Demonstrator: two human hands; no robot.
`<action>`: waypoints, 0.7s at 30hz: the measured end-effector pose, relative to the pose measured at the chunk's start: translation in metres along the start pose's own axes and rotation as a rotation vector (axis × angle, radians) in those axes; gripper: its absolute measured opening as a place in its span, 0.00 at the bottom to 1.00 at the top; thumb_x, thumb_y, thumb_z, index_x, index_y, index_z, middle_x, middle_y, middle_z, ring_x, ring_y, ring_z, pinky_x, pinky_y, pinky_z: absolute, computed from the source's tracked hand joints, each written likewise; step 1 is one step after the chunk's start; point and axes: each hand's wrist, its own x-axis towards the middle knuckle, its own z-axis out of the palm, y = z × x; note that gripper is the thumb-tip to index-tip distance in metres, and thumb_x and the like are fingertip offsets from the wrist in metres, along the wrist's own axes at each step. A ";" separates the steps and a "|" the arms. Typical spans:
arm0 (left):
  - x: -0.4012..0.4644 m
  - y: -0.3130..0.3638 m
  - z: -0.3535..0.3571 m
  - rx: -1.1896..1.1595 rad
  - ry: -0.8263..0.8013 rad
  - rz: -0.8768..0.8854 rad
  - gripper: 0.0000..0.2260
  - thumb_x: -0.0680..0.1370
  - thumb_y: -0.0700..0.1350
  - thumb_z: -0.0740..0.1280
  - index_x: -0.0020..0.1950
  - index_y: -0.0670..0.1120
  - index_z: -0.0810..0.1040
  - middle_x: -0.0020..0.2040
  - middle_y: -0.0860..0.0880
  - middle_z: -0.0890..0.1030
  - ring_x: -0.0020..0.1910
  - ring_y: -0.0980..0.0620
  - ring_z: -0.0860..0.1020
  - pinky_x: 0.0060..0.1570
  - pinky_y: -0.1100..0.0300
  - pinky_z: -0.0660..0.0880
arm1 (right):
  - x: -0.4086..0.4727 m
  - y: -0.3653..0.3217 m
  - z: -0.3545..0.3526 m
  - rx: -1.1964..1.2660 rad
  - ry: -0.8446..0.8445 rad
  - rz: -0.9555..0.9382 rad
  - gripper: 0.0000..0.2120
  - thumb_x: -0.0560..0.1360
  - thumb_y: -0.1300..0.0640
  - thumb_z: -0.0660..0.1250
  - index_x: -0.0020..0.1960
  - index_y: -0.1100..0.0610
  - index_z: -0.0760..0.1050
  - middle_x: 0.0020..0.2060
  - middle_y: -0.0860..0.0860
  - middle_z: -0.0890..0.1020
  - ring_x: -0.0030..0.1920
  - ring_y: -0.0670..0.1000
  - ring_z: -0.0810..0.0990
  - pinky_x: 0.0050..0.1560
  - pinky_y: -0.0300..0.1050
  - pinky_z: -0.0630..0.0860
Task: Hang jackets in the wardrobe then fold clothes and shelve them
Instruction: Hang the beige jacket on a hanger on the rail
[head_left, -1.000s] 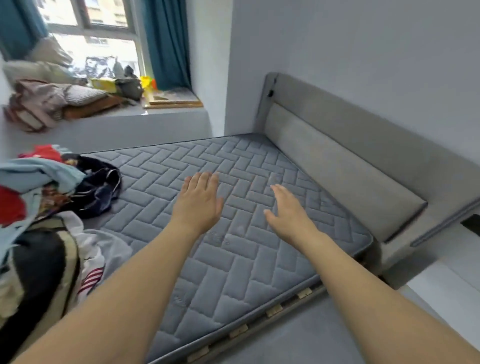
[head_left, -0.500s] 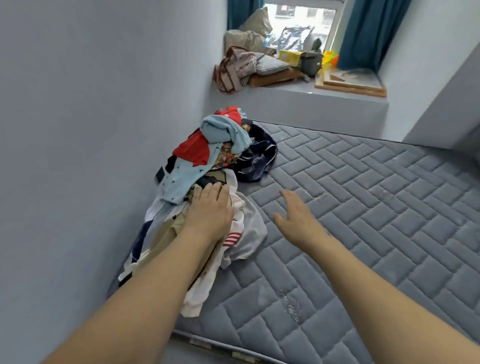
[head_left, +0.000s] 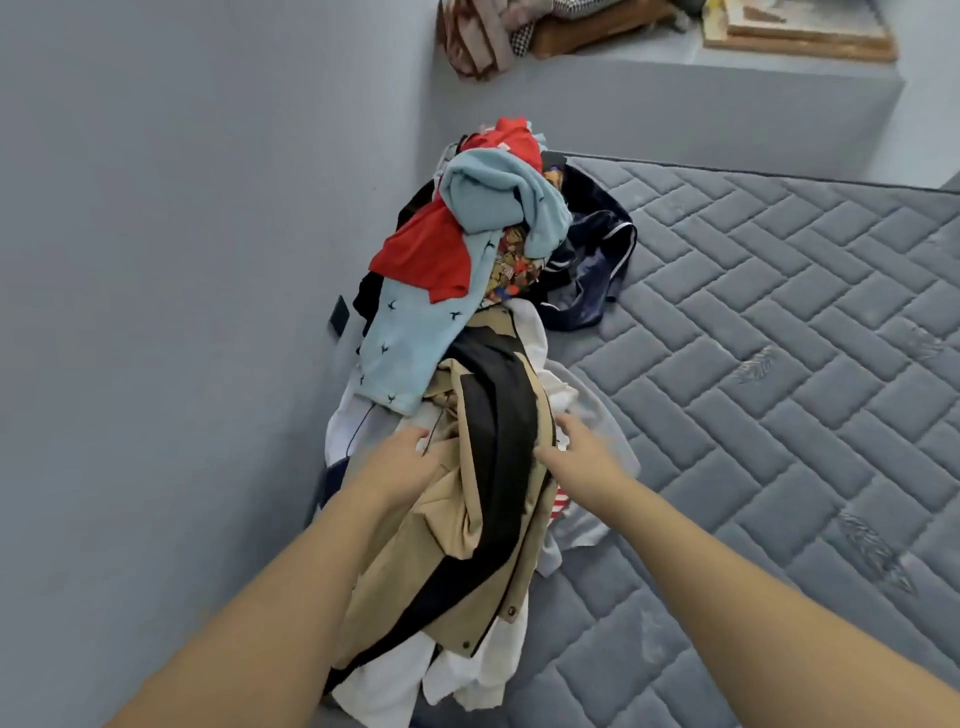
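Both hands (head_left: 400, 462) (head_left: 584, 457) touch a tan-and-black jacket (head_left: 488, 499) on the mattress (head_left: 779, 364).

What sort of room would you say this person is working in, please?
Most likely a bedroom: a bare quilted mattress lies against the wall, a heap of clothes sits on it, and more bedding is piled on the window ledge.

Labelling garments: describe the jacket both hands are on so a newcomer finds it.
On the grey mattress, a clothes pile lies along the wall. At its near end, between left hand and right hand, is the jacket: tan with black panels, unlike neighbouring white garments.

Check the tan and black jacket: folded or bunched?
Bunched: the tan and black jacket lies crumpled atop the clothes pile, between both hands.
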 end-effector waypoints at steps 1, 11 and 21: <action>0.013 -0.002 0.007 -0.084 -0.053 -0.001 0.29 0.79 0.55 0.63 0.79 0.50 0.60 0.76 0.51 0.65 0.72 0.50 0.67 0.65 0.56 0.66 | 0.016 0.004 0.007 0.039 -0.007 0.043 0.20 0.77 0.56 0.62 0.69 0.47 0.67 0.49 0.37 0.75 0.48 0.43 0.76 0.46 0.35 0.71; 0.028 -0.035 0.110 -0.034 -0.362 0.116 0.09 0.80 0.43 0.57 0.51 0.52 0.76 0.48 0.56 0.80 0.51 0.54 0.77 0.55 0.60 0.75 | 0.108 0.023 0.046 0.205 -0.012 0.264 0.34 0.75 0.45 0.68 0.76 0.53 0.61 0.69 0.51 0.73 0.64 0.55 0.74 0.65 0.51 0.73; 0.093 -0.025 0.019 -0.491 -0.225 -0.179 0.17 0.79 0.37 0.60 0.67 0.46 0.74 0.52 0.47 0.79 0.44 0.51 0.77 0.40 0.60 0.72 | 0.112 0.035 0.062 0.119 0.006 0.334 0.29 0.76 0.37 0.62 0.70 0.54 0.69 0.63 0.51 0.75 0.63 0.55 0.74 0.65 0.54 0.72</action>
